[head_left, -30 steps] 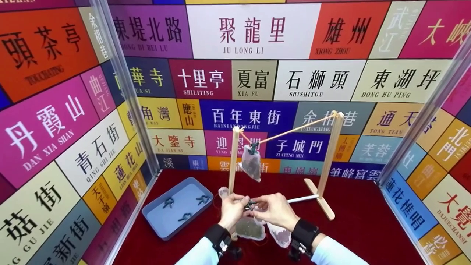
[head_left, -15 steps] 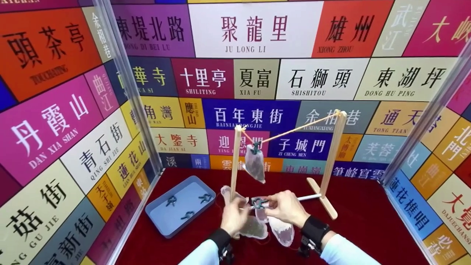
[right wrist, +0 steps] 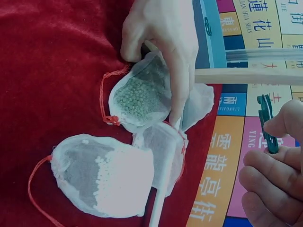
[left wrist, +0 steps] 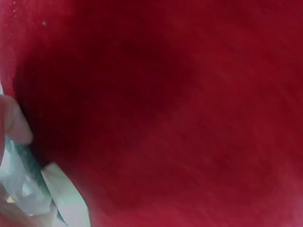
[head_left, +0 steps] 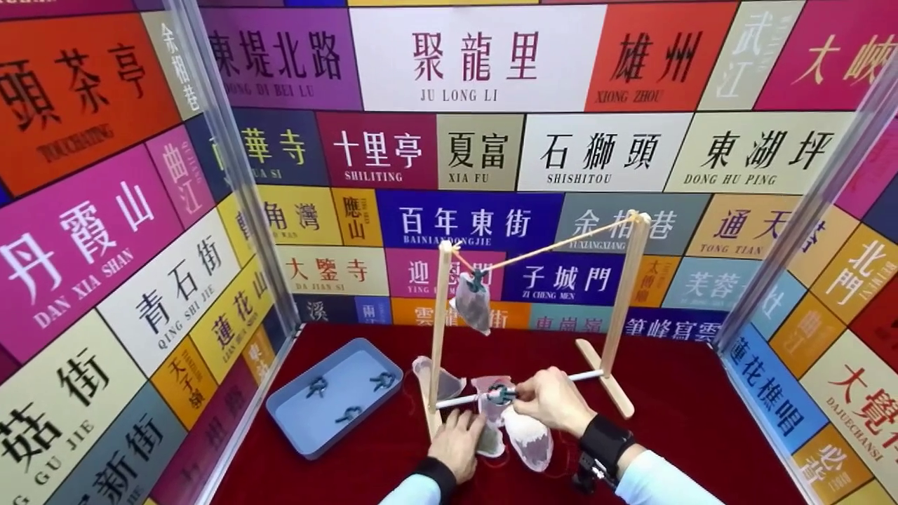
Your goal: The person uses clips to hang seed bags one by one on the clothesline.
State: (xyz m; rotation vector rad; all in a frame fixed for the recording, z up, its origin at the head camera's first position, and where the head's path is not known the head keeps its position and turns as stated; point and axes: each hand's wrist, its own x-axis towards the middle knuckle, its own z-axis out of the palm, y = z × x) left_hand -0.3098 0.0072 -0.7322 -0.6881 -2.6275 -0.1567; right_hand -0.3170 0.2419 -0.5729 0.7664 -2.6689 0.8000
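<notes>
A small green clip (head_left: 501,394) pinched in the right-hand grip (head_left: 558,401), a bag's hold uncertain
Head view: at lower centre the left-hand grip (head_left: 457,443) lies over a green-filled bag (head_left: 491,441); above, the sagging cord (head_left: 561,242) carries one hung bag (head_left: 472,303), so more weight could slide bags together or pull the wooden stand (head_left: 623,301) askew. Left-wrist view: just a fingertip (left wrist: 18,124) and whitish mesh (left wrist: 28,189) show at lower left; I cannot tell whether the bag is pinched, and a loose hold would likely drop it. Right-wrist view: at right, thumb and finger hold the clip, which could spring away if squeezed off-centre; left of the green-filled bag, the looped red drawstring (right wrist: 102,94) might snag.
</notes>
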